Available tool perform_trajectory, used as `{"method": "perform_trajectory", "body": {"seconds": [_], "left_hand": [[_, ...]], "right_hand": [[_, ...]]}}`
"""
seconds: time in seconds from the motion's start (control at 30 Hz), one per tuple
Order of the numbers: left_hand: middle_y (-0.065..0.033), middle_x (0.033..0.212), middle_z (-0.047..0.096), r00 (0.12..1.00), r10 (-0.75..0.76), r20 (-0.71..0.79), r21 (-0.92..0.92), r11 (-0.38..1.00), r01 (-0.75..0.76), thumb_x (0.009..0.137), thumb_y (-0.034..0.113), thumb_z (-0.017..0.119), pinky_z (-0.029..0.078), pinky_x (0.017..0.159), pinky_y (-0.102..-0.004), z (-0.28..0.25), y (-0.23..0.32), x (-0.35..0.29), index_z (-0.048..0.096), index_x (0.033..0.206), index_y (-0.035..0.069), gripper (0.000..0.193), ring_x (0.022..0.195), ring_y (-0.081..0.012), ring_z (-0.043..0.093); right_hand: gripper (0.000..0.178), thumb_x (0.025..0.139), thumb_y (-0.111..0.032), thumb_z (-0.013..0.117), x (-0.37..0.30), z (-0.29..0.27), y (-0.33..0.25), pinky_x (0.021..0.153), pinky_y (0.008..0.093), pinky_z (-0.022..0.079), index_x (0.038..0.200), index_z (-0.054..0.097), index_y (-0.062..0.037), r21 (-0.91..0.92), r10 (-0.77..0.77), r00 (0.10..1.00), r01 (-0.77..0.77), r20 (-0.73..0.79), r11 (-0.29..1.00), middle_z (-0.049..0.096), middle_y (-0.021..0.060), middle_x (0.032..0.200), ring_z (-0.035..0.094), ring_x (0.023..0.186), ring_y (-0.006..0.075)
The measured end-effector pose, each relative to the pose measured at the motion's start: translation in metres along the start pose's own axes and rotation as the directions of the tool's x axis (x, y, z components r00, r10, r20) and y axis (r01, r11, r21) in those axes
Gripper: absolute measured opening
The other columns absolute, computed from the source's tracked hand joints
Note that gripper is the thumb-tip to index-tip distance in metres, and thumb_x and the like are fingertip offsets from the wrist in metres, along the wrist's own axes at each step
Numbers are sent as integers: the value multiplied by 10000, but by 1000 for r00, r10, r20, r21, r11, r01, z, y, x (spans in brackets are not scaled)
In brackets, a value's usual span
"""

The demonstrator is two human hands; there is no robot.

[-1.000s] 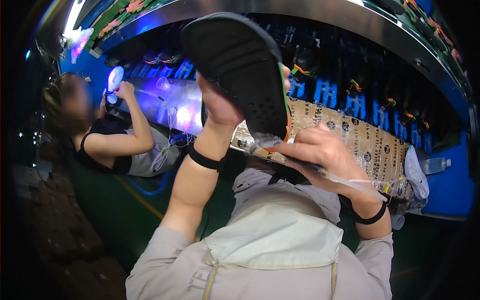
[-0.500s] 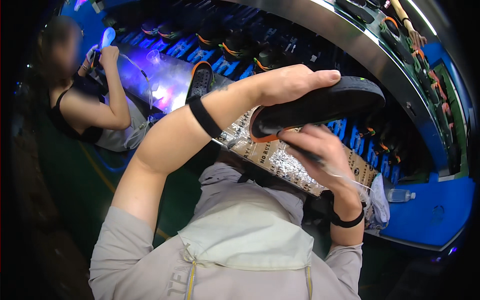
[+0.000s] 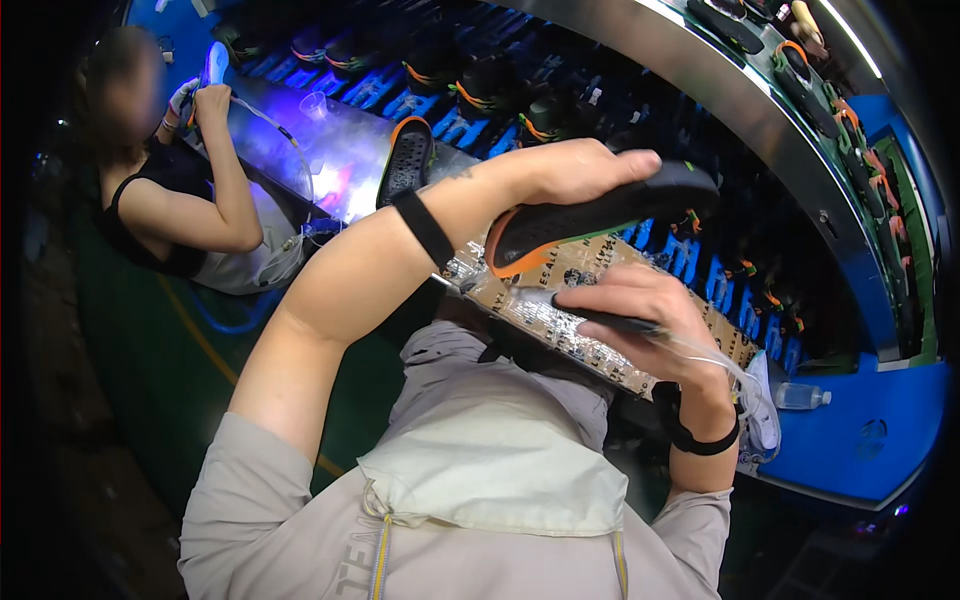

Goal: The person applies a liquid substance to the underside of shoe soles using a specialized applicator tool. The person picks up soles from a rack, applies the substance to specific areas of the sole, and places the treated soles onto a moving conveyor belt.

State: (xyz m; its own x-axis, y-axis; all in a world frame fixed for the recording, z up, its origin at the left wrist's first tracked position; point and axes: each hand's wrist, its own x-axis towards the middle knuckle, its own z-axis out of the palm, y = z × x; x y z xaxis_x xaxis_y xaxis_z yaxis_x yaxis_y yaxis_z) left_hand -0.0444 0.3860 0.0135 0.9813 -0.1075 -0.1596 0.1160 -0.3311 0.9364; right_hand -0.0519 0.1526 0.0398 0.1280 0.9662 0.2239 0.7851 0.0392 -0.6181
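Note:
My left hand (image 3: pixel 588 172) grips a black shoe sole (image 3: pixel 585 222) with an orange rim at its near end, thumb on top and the other fingers hidden behind it. The sole is held tilted above the work surface, its hollow side partly facing me. Below and to the right, my right hand (image 3: pixel 655 305) is closed around the dark handle of a brush (image 3: pixel 612 319). The pale, blurred brush tip points left and is apart from the sole. From the handle's back end a clear tube (image 3: pixel 712 355) runs along my right wrist.
Printed brown cardboard (image 3: pixel 560 320) covers the table's near edge. Another orange-rimmed sole (image 3: pixel 408 160) lies at left, near a seated co-worker (image 3: pixel 175 200) handling a sole. Shoes ride blue racks (image 3: pixel 455 132) behind. A clear bottle (image 3: pixel 800 396) lies on a blue surface at right.
My right hand and the brush have drawn down, away from the sole's rim. The sole has shifted slightly left and turned, so more of its hollow side shows.

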Motion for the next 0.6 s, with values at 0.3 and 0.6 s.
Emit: {"method": "perform_trajectory", "body": {"seconds": [0.3,0.6], "left_hand": [[-186,1538,619,923,332,-196,-979,-21,-201,1059,828,239,387,1269,-528,2,-159,-77,514,1594,30,999,1468,-321,555],[-406,1516,539,973,-130,188,-957,199,212,1143,596,276,488,1181,-595,83,-216,-139,348,1642,-92,852,1365,-536,604]], "right_hand": [[206,925,-13,759,-57,38,50,701,233,505,1127,784,19,515,512,683,-227,-521,826,764,35,966,645,795,70],[187,971,-46,743,-64,88,81,737,215,446,1151,772,-3,777,722,530,-172,-446,606,712,-15,976,567,823,44]]}}
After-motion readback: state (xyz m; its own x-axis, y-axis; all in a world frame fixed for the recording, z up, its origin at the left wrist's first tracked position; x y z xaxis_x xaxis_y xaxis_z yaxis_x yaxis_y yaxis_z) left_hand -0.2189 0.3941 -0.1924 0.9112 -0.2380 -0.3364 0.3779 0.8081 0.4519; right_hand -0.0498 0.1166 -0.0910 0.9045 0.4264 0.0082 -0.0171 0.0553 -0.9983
